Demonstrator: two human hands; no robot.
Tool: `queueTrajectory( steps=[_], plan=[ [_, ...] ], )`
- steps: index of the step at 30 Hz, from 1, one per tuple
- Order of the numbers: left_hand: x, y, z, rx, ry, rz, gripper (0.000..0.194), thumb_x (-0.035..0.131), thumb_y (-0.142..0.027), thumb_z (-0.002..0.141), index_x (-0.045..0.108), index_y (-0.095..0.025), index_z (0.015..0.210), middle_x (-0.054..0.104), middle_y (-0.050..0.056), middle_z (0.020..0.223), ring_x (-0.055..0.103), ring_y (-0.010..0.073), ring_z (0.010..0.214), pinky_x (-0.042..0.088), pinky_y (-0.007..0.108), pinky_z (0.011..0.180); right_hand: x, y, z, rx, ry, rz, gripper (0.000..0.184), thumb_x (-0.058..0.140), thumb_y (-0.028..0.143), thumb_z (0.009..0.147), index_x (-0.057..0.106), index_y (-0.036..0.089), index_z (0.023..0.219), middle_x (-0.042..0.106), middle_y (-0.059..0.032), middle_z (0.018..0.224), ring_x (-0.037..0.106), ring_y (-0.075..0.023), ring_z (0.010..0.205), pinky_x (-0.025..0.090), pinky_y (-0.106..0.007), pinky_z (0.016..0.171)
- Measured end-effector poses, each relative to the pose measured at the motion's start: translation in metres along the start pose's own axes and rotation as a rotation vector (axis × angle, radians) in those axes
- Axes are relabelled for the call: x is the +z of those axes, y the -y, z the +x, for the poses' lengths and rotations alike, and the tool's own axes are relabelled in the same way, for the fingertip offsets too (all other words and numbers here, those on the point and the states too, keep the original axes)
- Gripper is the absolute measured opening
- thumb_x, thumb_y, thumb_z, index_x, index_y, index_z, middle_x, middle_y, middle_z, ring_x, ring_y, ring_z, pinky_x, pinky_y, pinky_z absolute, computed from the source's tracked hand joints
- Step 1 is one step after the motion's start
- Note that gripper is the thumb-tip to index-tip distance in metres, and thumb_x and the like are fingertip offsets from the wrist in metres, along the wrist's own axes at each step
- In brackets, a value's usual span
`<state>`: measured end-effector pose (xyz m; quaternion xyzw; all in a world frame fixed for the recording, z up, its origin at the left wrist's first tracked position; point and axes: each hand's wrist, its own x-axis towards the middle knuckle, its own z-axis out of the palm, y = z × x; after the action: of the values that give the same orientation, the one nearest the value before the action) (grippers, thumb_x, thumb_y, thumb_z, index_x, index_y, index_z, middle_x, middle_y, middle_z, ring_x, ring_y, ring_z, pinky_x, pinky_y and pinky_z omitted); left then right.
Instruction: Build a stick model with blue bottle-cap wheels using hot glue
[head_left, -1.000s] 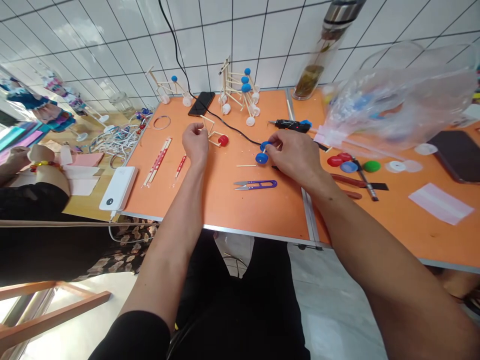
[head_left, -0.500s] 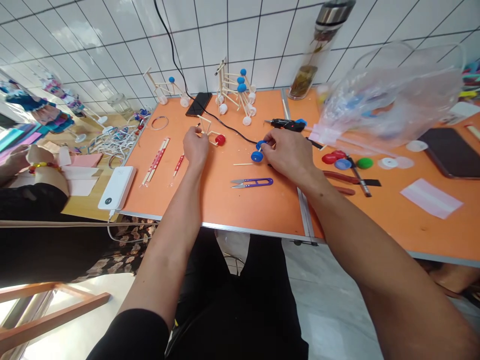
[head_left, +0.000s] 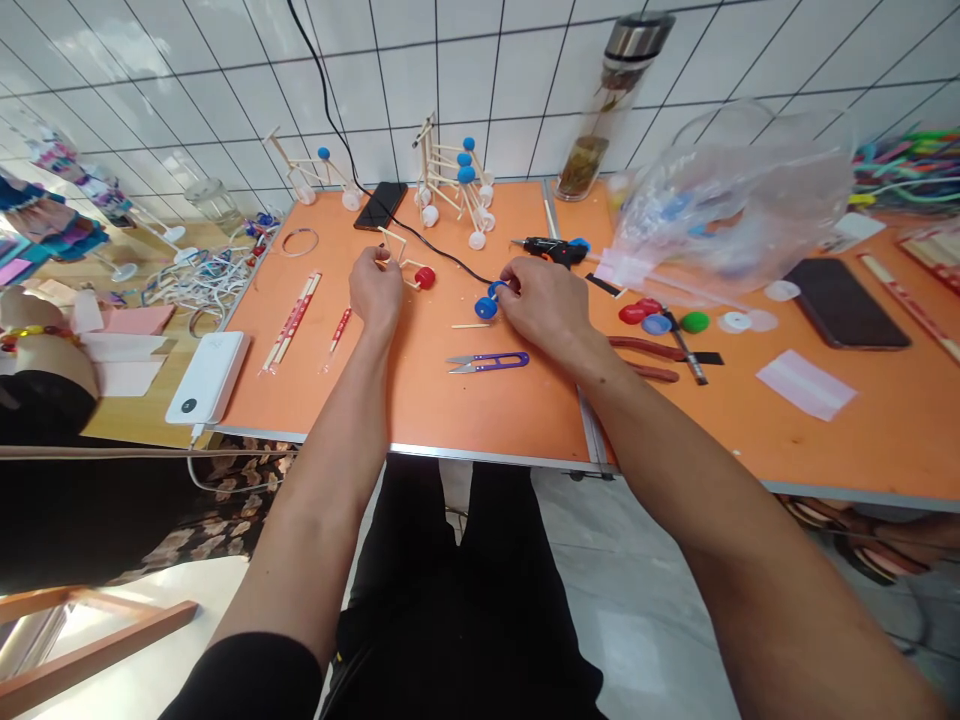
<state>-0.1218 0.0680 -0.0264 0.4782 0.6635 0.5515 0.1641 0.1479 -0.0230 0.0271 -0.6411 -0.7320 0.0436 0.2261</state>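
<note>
My left hand (head_left: pixel 377 290) is closed around a small frame of thin wooden sticks (head_left: pixel 397 240), with a red cap (head_left: pixel 424 278) at its right end. The fingers hide part of the frame. In the pinched fingers of my right hand (head_left: pixel 546 302) is a pair of blue caps (head_left: pixel 486 307), held just above the orange table (head_left: pixel 427 400); what joins them is mostly covered. A loose short stick (head_left: pixel 470 326) lies under the caps, and purple thread snips (head_left: pixel 491 362) rest nearer the table edge. Beyond my right hand is a black glue gun (head_left: pixel 553 250).
Stick models (head_left: pixel 450 175) with blue and white caps stand by the wall, near a black phone (head_left: pixel 381 205). To the right are pliers (head_left: pixel 645 358), loose caps (head_left: pixel 695 322), a plastic bag (head_left: pixel 720 210) and a tall bottle (head_left: pixel 592 150). Another person's arm (head_left: pixel 45 360) is at far left.
My right hand has shifted slightly left with the blue caps, closer to my left hand. My left hand keeps its place with the stick frame. The whole view has swung a little to the right.
</note>
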Motion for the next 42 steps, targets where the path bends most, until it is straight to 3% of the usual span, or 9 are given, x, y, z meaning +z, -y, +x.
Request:
queueTrajectory(
  steps=[13,18,21,24,27,31,34,39,42],
  plan=[
    [-0.009,-0.045,-0.037,0.104,-0.039,-0.123,0.008,0.081,-0.026,0.097,0.074,-0.029,0.095,0.070,0.002,0.088,0.070,0.0283,0.109,0.051,0.038,0.099,0.011,0.013,0.011,-0.089,0.013,-0.075,0.029,0.062,0.022,0.103,0.085,0.018,0.120,0.085,-0.0193,0.126,0.076,-0.0395,0.120,0.052,-0.047,0.095],
    [-0.001,-0.065,-0.061,0.241,0.113,-0.242,0.006,0.082,-0.031,0.099,0.078,-0.027,0.097,0.074,0.003,0.098,0.072,0.0253,0.104,0.054,0.036,0.099,0.000,0.016,0.007,-0.062,-0.068,0.130,0.024,0.062,0.028,0.108,0.080,0.021,0.121,0.085,-0.0141,0.123,0.076,-0.0328,0.114,0.053,-0.041,0.096],
    [0.008,-0.076,-0.083,0.399,0.269,-0.334,0.018,0.085,-0.045,0.099,0.081,-0.027,0.103,0.074,0.005,0.099,0.071,0.0234,0.096,0.057,0.036,0.095,-0.005,0.017,0.004,-0.031,-0.135,0.362,0.026,0.052,0.036,0.116,0.073,0.025,0.104,0.084,-0.0078,0.106,0.075,-0.0257,0.099,0.052,-0.035,0.090],
    [0.014,-0.087,-0.108,0.601,0.407,-0.394,0.028,0.075,-0.055,0.106,0.081,-0.028,0.109,0.076,0.008,0.107,0.072,0.0235,0.100,0.060,0.035,0.086,-0.004,0.017,0.005,0.002,-0.191,0.496,0.037,0.046,0.041,0.118,0.054,0.028,0.085,0.075,-0.0041,0.091,0.069,-0.0228,0.090,0.051,-0.034,0.085],
    [0.016,-0.093,-0.125,0.708,0.403,-0.443,0.033,0.064,-0.055,0.113,0.080,-0.027,0.105,0.077,0.009,0.112,0.073,0.0237,0.107,0.063,0.035,0.087,-0.001,0.016,0.006,0.026,-0.226,0.609,0.042,0.041,0.047,0.119,0.044,0.029,0.081,0.066,-0.0027,0.084,0.065,-0.0219,0.087,0.051,-0.034,0.082],
    [0.018,-0.094,-0.133,0.705,0.448,-0.456,0.036,0.064,-0.059,0.112,0.077,-0.026,0.104,0.077,0.009,0.108,0.075,0.0222,0.101,0.063,0.034,0.083,-0.001,0.015,0.004,0.049,-0.210,0.746,0.065,0.027,0.078,0.117,0.051,0.029,0.082,0.067,-0.0044,0.088,0.068,-0.0225,0.091,0.056,-0.035,0.087],
    [0.022,-0.092,-0.133,0.609,0.544,-0.529,0.039,0.069,-0.065,0.108,0.075,-0.028,0.120,0.078,0.008,0.112,0.076,0.0214,0.098,0.063,0.034,0.083,-0.001,0.016,0.002,0.072,-0.227,0.804,0.077,0.020,0.093,0.110,0.053,0.028,0.083,0.070,-0.0062,0.092,0.071,-0.0237,0.094,0.060,-0.036,0.088],
    [0.025,-0.092,-0.135,0.544,0.571,-0.564,0.041,0.070,-0.070,0.106,0.074,-0.030,0.112,0.077,0.007,0.109,0.075,0.0222,0.099,0.063,0.036,0.086,0.000,0.019,0.001,0.089,-0.236,0.777,0.082,0.008,0.091,0.110,0.056,0.029,0.085,0.071,-0.0080,0.095,0.073,-0.0239,0.097,0.062,-0.036,0.090],
    [0.024,-0.093,-0.137,0.537,0.567,-0.577,0.046,0.069,-0.073,0.105,0.074,-0.031,0.123,0.078,0.008,0.112,0.076,0.0227,0.100,0.063,0.037,0.086,-0.001,0.019,0.000,0.088,-0.229,0.778,0.082,0.007,0.087,0.112,0.057,0.029,0.085,0.071,-0.0079,0.094,0.072,-0.0237,0.096,0.062,-0.037,0.088]
  ],
)
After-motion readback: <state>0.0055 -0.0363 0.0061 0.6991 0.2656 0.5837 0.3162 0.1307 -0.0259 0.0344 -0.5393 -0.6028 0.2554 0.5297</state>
